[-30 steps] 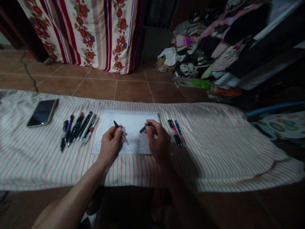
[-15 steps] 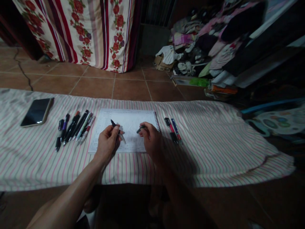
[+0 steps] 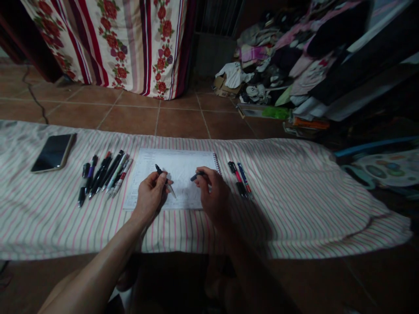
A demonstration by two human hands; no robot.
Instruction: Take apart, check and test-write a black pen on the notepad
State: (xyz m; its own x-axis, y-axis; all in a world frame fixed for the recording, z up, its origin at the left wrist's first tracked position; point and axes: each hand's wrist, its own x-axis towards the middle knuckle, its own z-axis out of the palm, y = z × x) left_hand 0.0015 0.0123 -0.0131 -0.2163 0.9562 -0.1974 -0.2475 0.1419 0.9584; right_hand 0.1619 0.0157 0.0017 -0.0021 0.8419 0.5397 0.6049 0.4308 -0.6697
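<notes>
My left hand point(image 3: 153, 186) is closed in a pinch on a slim pen point(image 3: 159, 169), black at its upper end, with a pale, pointed lower part sticking out below the fingers. Between the fingertips of my right hand point(image 3: 211, 187) is a short dark pen piece point(image 3: 197, 175); whether it is a cap or part of a barrel I cannot tell. Both hands are over a spiral-bound notebook point(image 3: 181, 158) with a printed page, its coil on the right side. A gap separates the two held pieces.
Several pens point(image 3: 109, 174) lie side by side left of the notebook, with a phone point(image 3: 54, 152) farther left. To the right lie a pink-and-black pen point(image 3: 238, 179) and a blue-and-red pen point(image 3: 245, 179). A striped cloth point(image 3: 301, 196) covers the surface. Heaped clothes point(image 3: 268, 61) sit beyond.
The view has shifted slightly, so everything appears a little farther right. Both hands keep their grips, and the pieces stay apart.
</notes>
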